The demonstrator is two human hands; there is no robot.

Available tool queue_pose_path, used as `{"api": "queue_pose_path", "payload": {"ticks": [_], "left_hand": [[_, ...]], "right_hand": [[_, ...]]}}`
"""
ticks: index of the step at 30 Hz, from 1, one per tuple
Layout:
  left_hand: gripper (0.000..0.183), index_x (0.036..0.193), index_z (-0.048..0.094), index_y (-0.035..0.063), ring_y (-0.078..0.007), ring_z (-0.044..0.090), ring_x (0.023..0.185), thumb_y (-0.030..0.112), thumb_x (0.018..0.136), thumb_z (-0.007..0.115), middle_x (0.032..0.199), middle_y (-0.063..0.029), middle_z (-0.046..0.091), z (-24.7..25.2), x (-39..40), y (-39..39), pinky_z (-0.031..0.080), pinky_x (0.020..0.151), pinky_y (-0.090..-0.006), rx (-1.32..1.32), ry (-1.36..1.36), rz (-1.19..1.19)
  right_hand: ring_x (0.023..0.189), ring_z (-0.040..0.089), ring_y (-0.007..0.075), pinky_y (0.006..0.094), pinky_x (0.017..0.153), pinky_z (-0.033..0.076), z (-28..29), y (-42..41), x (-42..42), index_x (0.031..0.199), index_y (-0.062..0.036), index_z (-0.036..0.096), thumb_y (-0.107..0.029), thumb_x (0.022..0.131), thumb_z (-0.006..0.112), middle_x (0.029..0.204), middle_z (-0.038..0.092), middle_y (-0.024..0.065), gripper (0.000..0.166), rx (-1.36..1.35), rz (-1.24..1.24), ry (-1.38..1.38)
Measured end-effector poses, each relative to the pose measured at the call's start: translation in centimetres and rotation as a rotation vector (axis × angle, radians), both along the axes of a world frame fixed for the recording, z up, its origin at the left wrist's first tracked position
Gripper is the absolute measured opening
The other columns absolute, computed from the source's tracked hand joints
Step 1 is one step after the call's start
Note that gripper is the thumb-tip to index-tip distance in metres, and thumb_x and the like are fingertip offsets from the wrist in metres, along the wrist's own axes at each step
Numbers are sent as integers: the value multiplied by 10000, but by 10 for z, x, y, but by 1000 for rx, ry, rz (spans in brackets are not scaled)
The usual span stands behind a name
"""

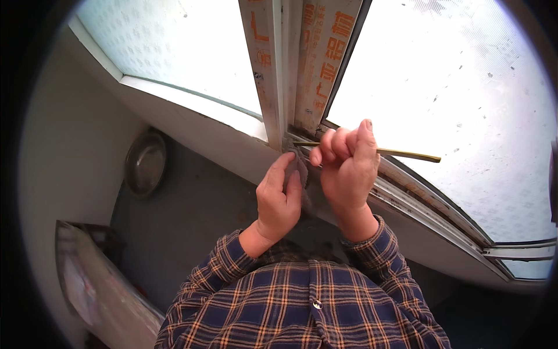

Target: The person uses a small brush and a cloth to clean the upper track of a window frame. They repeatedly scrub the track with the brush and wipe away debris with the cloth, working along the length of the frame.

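My right hand (348, 165) grips a thin, flat yellowish-brown stick (409, 155) across its middle. One end of the stick reaches the lower corner of the window frame, beside the upright post (266, 87); the other end juts out to the right. My left hand (279, 200) pinches a grey cloth (301, 174) between thumb and fingers, just below that corner. Part of the cloth hangs down past the thumb. The sliding window track (405, 200) runs off to the lower right, partly hidden behind my right hand.
Bright patterned window panes (187, 48) fill the top, with orange print on the frame (331, 52). A metal basin (147, 165) leans at the wall by the dark floor (187, 209). A covered piece of furniture (117, 283) stands at lower left.
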State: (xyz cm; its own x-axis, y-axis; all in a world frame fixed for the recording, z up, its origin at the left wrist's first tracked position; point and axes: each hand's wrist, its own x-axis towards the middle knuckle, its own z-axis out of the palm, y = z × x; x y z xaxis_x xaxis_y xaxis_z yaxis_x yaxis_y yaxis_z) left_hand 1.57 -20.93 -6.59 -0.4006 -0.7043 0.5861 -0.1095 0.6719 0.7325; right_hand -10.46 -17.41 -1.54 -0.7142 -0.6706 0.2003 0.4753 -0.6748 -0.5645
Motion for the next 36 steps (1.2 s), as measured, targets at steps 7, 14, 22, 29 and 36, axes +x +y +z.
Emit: {"api": "queue_pose_path", "payload": {"ticks": [7,14,22,29,36], "left_hand": [[271,1153,557,-61,-337,665,803,23,896,576,940,-225,655,3,1,-10,528,711,-363,110,-41,-12],[275,1168,553,-60,-256,648,798,33,909,574,928,-175,658,0,2,6,515,718,-320,71,-12,-74],[226,1100,578,-48,-289,662,740,-10,877,560,886,-199,658,4,-7,-12,521,666,-337,49,67,15],[256,1123,582,-43,-257,665,740,21,875,588,913,-192,666,3,-1,11,522,657,-321,192,-20,-120],[254,1132,570,-58,-286,678,798,9,887,573,935,-201,665,1,-6,-1,529,706,-346,105,94,-6]], "right_hand": [[509,410,115,270,467,370,-23,-9,19,647,-23,417,-219,1033,420,566,420,21,433,0,-153,446],[526,373,141,307,430,451,6,16,0,608,-77,341,-314,1042,367,542,322,16,495,29,-25,266],[517,381,130,272,430,392,-14,-8,15,620,-58,382,-281,1047,360,544,368,24,482,-28,-22,317],[479,376,90,232,424,341,7,28,-11,621,-68,405,-296,1043,388,556,419,20,479,271,-52,557],[537,362,157,303,435,386,7,-2,4,601,-113,289,-404,1019,412,549,287,6,524,50,-29,44]]}}
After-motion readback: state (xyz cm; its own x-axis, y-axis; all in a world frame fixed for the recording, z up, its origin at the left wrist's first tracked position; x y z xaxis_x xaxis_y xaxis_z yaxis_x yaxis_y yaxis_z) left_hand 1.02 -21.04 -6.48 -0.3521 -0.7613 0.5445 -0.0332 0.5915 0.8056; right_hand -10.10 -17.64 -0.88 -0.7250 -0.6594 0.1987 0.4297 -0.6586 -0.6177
